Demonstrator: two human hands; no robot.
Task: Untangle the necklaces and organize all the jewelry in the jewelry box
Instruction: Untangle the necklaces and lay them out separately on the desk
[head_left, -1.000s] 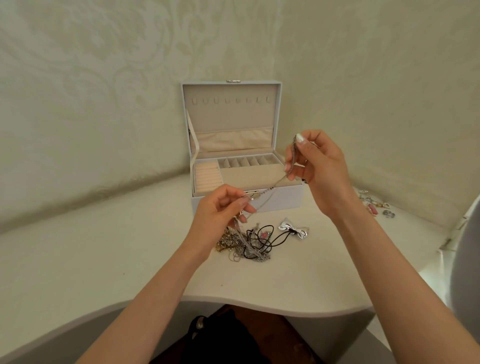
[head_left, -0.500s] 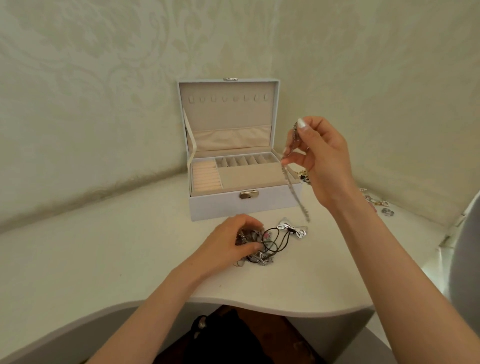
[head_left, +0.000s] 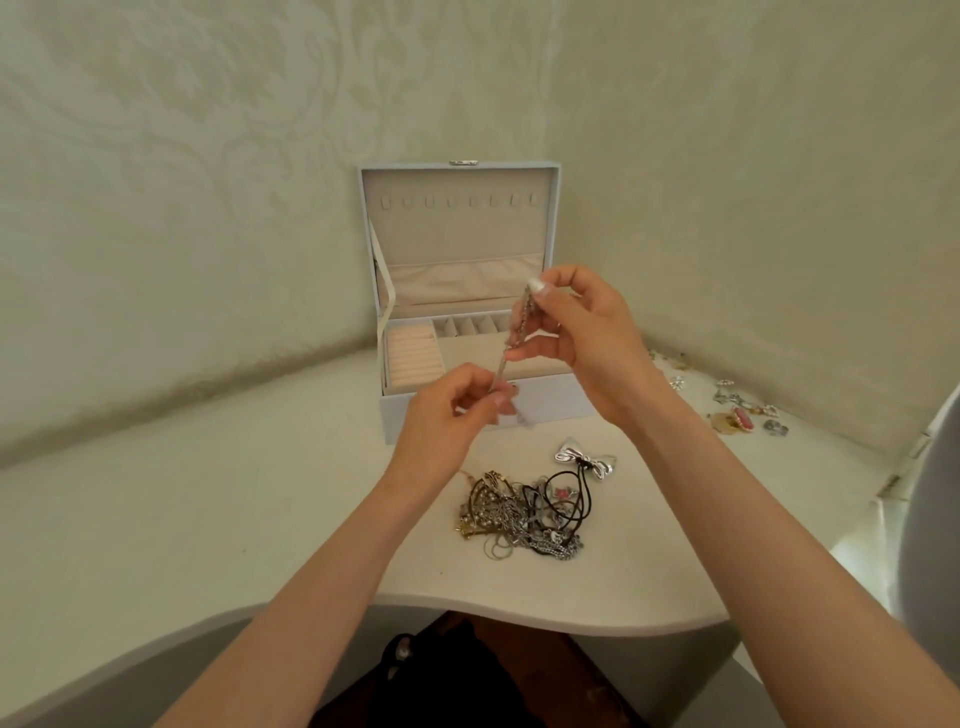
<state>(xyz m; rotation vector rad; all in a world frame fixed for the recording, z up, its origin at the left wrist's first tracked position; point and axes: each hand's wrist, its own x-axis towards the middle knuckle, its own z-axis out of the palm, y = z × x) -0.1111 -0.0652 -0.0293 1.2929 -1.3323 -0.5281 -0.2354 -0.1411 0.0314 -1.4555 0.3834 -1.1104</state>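
Observation:
A silver chain (head_left: 521, 332) hangs in front of the open jewelry box (head_left: 462, 244). My right hand (head_left: 582, 332) pinches its upper part between thumb and fingers. My left hand (head_left: 452, 415) pinches its lower end just below. The pale grey box stands against the wall with its lid upright, showing beige ring rolls and small compartments. A tangled pile of necklaces (head_left: 519, 514), gold, silver and black cord, lies on the white table (head_left: 208, 519) under my hands. A silver bow pendant (head_left: 587, 460) on the black cord lies at the pile's right.
Several small jewelry pieces (head_left: 743, 410), one of them pink, lie scattered on the table at the right near the wall. The table's curved front edge runs below the pile. A pale rounded object (head_left: 935, 519) stands at the far right.
My left hand has lifted off the pile and taken hold of the chain's lower end. The right hand has come down a little with the chain.

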